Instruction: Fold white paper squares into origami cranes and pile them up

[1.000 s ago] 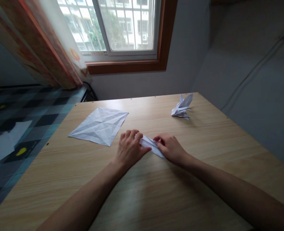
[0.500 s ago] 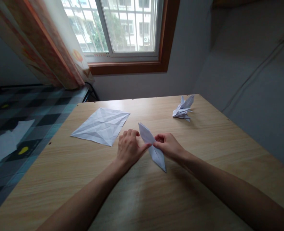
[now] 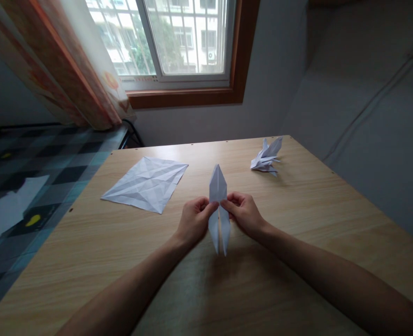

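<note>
Between my hands a long, narrow piece of folded white paper [image 3: 218,186] is held upright above the table, one point at the top and two separate points at the bottom. My left hand [image 3: 195,217] pinches its left edge at mid-height, thumb in front. On the opposite edge my right hand [image 3: 244,212] pinches it the same way, and the two thumb tips nearly meet. The fingers behind the paper are partly hidden. Beyond my left hand lies a flat, creased white paper sheet [image 3: 146,184].
A folded white paper figure [image 3: 265,157] with several points stands at the back right of the wooden table [image 3: 139,289]. To the left, white paper [image 3: 13,205] lies on a checked cloth [image 3: 3,270]. A window [image 3: 188,42] and a curtain [image 3: 55,60] are behind.
The folded paper has turned from a slant to upright, and its two lower points now show apart. My left hand has closed onto its left edge; my right hand keeps its pinch.
</note>
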`<state>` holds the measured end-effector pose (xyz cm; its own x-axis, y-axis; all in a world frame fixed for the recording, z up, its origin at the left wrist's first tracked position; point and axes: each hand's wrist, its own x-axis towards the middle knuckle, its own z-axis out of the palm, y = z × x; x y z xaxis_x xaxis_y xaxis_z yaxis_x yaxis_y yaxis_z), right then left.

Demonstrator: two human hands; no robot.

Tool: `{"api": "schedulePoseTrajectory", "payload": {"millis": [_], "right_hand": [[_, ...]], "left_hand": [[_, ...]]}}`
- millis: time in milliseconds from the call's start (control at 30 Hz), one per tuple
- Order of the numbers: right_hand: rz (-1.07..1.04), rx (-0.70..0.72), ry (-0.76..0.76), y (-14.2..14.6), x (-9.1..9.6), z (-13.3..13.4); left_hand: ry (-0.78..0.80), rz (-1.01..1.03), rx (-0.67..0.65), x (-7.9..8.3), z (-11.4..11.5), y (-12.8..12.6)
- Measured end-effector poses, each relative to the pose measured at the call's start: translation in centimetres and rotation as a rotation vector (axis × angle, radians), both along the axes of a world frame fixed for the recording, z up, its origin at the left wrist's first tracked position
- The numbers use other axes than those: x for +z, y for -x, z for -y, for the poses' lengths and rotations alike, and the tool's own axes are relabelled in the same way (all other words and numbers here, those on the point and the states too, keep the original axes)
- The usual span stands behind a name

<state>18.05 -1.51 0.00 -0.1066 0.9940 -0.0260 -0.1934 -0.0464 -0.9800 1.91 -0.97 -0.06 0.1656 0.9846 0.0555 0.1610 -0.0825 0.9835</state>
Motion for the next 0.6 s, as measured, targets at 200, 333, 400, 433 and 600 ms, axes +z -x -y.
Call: {"api": "schedulePoseTrajectory", "payload": {"millis": [200, 333, 400, 433, 600], "right_hand": [[0.01, -0.018, -0.01, 0.0, -0.4, -0.3], [0.001, -0.09, -0.033, 0.1, -0.8, -0.3], [0.003, -0.128, -0.069, 0.2, -0.8, -0.2], [0.012, -0.141, -0.081, 0.2, -0.8, -0.2], [0.015, -0.198, -0.116, 0.5, -1.0, 0.2]], "left_hand": [[0.021, 0.105, -0.006, 0.0, 0.2, -0.3], [0.033, 0.252, 0.059, 0.2, 0.6, -0.7], [0.029, 0.285, 0.062, 0.1, 0.7, -0.7], [0.02, 0.283, 0.058, 0.1, 0.7, -0.8], [-0.049, 0.229, 0.073, -0.3, 0.4, -0.7]]}}
